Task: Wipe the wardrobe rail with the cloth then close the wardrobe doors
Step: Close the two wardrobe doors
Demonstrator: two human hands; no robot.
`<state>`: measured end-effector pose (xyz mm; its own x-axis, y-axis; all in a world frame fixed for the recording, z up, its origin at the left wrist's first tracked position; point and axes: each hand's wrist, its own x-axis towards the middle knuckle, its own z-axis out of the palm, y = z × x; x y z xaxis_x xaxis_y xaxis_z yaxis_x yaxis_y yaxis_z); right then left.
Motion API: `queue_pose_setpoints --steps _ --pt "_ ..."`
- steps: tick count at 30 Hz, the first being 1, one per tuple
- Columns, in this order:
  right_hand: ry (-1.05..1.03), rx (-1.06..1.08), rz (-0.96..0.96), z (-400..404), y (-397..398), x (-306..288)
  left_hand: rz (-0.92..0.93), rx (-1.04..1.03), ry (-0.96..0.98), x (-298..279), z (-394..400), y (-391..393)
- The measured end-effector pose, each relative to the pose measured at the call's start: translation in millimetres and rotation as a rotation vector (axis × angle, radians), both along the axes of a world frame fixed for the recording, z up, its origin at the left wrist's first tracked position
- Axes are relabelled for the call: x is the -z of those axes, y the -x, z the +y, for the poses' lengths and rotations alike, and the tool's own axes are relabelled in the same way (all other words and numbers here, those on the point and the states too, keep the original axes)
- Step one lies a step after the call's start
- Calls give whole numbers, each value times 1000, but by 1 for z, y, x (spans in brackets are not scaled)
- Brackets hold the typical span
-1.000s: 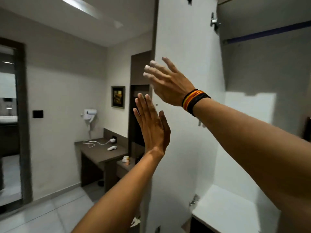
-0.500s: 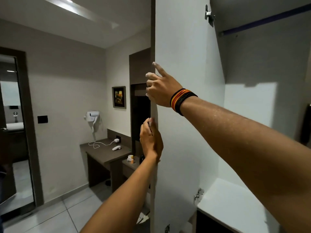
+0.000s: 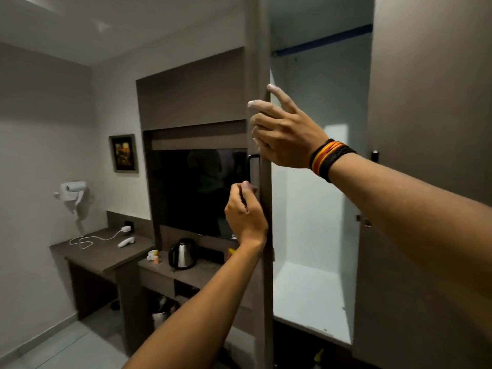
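The left wardrobe door (image 3: pixel 262 62) stands almost edge-on to me, part way swung in. My left hand (image 3: pixel 246 211) is curled around the lower part of its black handle (image 3: pixel 253 166). Just above, my right hand (image 3: pixel 283 134), with a striped wristband, lies against the door's edge, fingers spread and holding nothing. Behind the gap, the blue wardrobe rail (image 3: pixel 322 41) runs across the top of the white interior. The right wardrobe door (image 3: pixel 426 102) fills the right side, also angled inward. No cloth is in sight.
To the left stand a dark TV (image 3: pixel 197 190), a steel kettle (image 3: pixel 183 253) on a low shelf and a desk (image 3: pixel 101 251) with a white cable. A wall hair dryer (image 3: pixel 73 193) and a framed picture (image 3: pixel 123 153) hang further left. A bin (image 3: pixel 162 312) sits below.
The left door has swung from wide open, its white inner face towards me, to nearly edge-on. My left hand went from flat on the door to curled at the handle.
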<state>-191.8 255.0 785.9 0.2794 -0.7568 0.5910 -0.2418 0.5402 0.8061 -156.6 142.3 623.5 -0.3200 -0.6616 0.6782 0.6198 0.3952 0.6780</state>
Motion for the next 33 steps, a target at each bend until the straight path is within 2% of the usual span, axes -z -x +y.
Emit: queue_pose_setpoints --steps 5,9,12,15,23,33 --pt "26 193 -72 89 20 7 -42 161 71 0 72 24" --pt "49 439 -269 142 37 10 -136 314 142 -1 119 60" --pt "65 657 -427 159 55 7 -229 402 170 -4 140 92" --pt "96 781 -479 162 76 6 -290 445 247 -8 149 121" --pt "337 827 -527 158 119 10 -434 591 311 -26 155 174" --pt "409 857 -514 156 150 13 -488 551 360 -30 162 204"
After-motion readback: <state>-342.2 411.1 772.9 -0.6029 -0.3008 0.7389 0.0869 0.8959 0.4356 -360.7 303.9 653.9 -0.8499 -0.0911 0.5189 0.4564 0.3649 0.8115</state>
